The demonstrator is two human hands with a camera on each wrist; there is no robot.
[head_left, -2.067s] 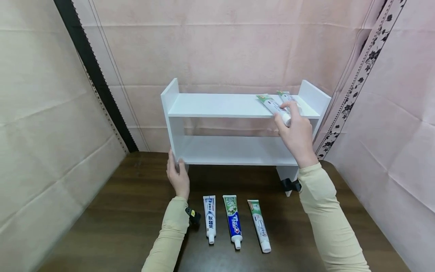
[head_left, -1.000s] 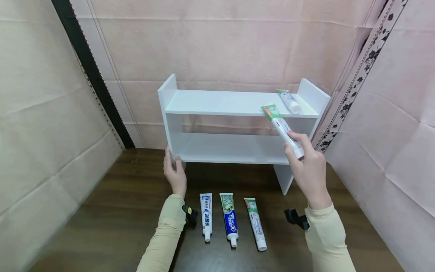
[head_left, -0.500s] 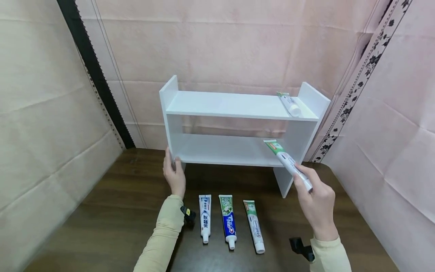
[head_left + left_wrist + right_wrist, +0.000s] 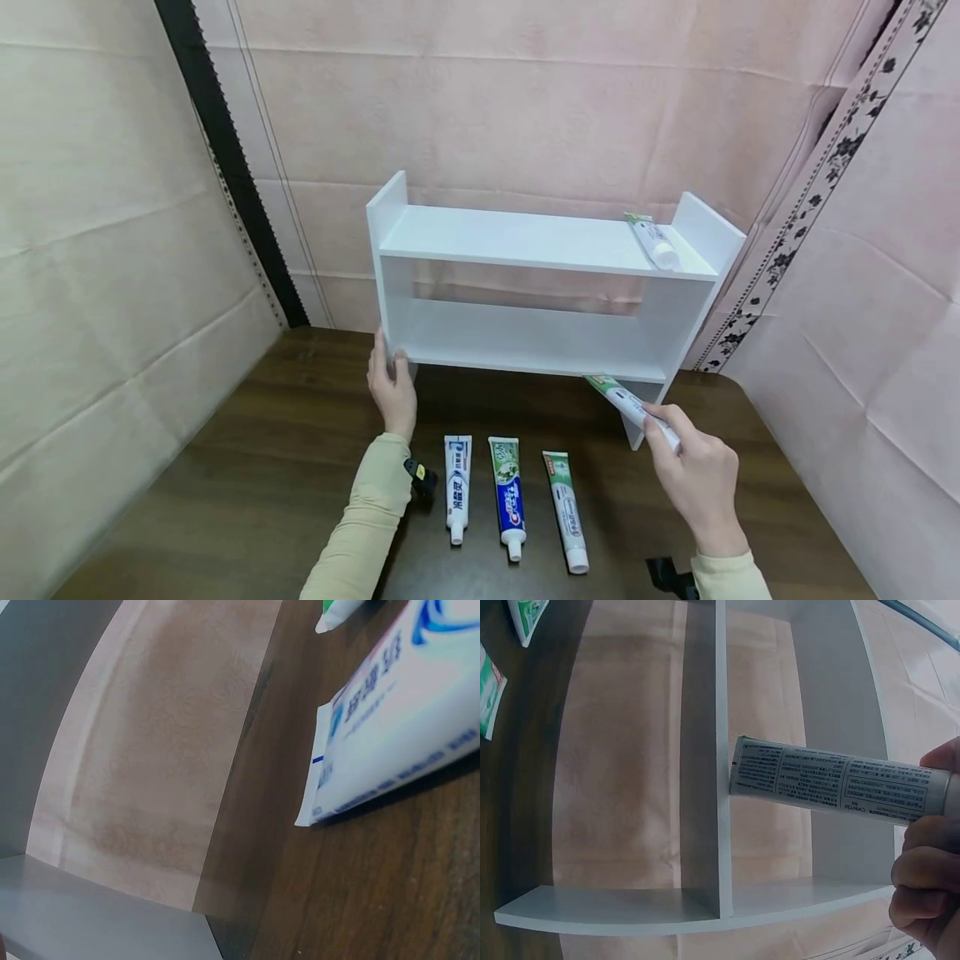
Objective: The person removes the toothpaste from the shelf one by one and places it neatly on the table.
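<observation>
My right hand (image 4: 693,467) pinches a green-and-white toothpaste tube (image 4: 626,402) at its cap end. The tube slants in front of the lower right of a white two-tier shelf (image 4: 480,335); its printed back (image 4: 810,776) shows in the right wrist view. My left hand (image 4: 392,390) grips the shelf's left side panel near the bottom, thumb in front. Another toothpaste tube (image 4: 652,242) lies on the top tier at the right. On the table are a white-and-blue tube (image 4: 457,487), a green-and-blue tube (image 4: 510,500) and a green-and-white one (image 4: 566,512), caps toward me.
The brown wooden table (image 4: 225,492) bears the shelf. A pale cloth wall (image 4: 525,117) stands behind it, with more cloth at left and right. The shelf's right leg (image 4: 632,433) reaches down beside the held tube.
My right hand has brought the toothpaste tube from the top tier down past the lower tier, toward me. The left hand stays on the shelf. The view has shifted slightly.
</observation>
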